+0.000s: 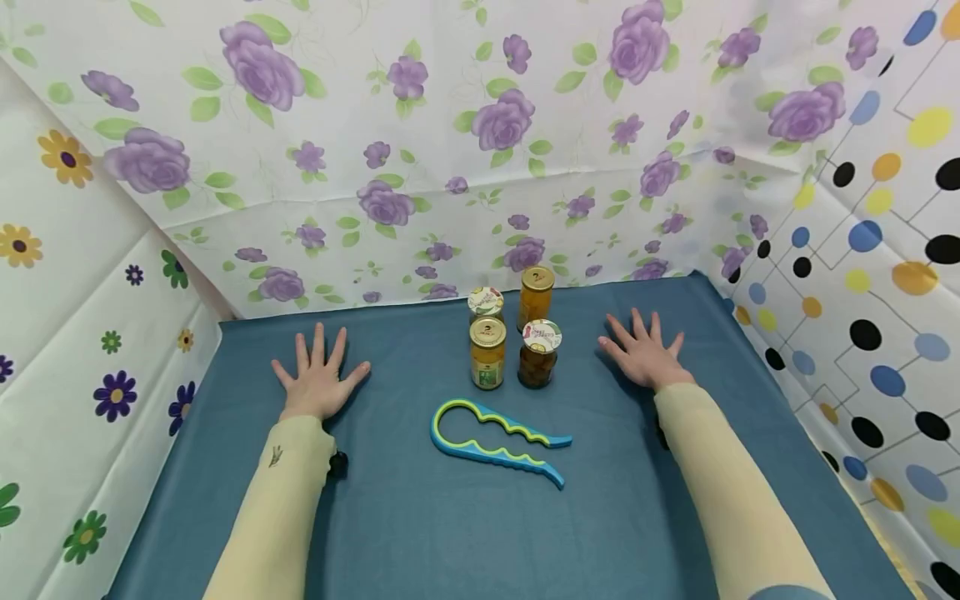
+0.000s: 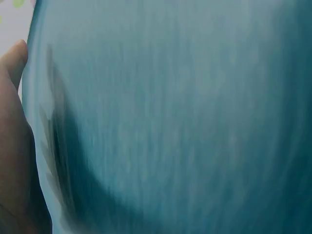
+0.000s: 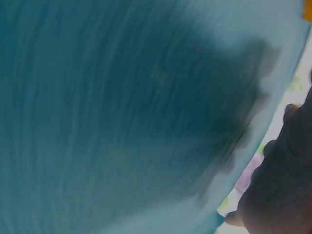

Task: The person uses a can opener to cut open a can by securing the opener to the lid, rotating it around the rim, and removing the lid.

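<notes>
While a front jar [image 1: 487, 358] half hides a rear jar [image 1: 486, 301], left grip [image 1: 317, 385] splays, empty; right grip [image 1: 648, 357] likewise.

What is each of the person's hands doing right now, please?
Left hand: open, fingers spread, holding nothing.
Right hand: open, fingers spread, holding nothing.

Head view downward, wrist close-ups, shared tabletop [image 1: 405, 537]
</notes>
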### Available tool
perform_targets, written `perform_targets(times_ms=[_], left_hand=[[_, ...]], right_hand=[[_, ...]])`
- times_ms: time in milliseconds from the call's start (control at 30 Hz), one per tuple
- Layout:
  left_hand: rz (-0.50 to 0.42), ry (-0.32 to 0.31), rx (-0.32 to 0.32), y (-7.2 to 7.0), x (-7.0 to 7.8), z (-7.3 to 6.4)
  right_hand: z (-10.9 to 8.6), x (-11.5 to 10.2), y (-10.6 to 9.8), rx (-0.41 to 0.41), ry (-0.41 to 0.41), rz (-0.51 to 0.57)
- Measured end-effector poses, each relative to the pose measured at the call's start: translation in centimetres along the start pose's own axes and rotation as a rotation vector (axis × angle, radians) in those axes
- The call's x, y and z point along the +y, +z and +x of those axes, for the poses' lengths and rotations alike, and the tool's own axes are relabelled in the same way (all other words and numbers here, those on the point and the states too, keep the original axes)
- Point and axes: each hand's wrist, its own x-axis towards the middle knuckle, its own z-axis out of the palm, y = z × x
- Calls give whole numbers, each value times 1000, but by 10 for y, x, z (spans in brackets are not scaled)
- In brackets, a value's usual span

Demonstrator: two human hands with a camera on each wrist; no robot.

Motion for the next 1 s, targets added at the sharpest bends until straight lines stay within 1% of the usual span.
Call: perform_targets(times_ms=[67,133,233,333,400,467,533,600,733,833,1000], left_hand=[[-79,-5,14,4,4,-1],[-191,-6,36,5,13,-7],[-394,16,90,4,29,-21],[-584,70,150,2,43,-39],[-664,101,179,-1,50,-51],[-718,128,197,-4,56,-61],[-737,148,203,-6,59,-68],[-733,167,198,-7,60,-74],[-710,219,174,-7,58,-86],[-688,263,152,-7,54,-95],[-641,320,91,-10,51,-112]], right_hand=[[-2,0,2,3,0,51],[-7,-2,4,16,-12,87],[-24,-9,4,55,-24,120],[-47,-18,2,102,-22,166],[-61,-24,0,128,-17,203],[-74,-32,-2,131,-25,225],[-84,-41,-3,114,-44,224],[-93,-49,-3,82,-68,213],[-107,-65,-1,34,-129,184],[-116,-75,0,23,-181,166],[-126,-91,6,11,-269,118]])
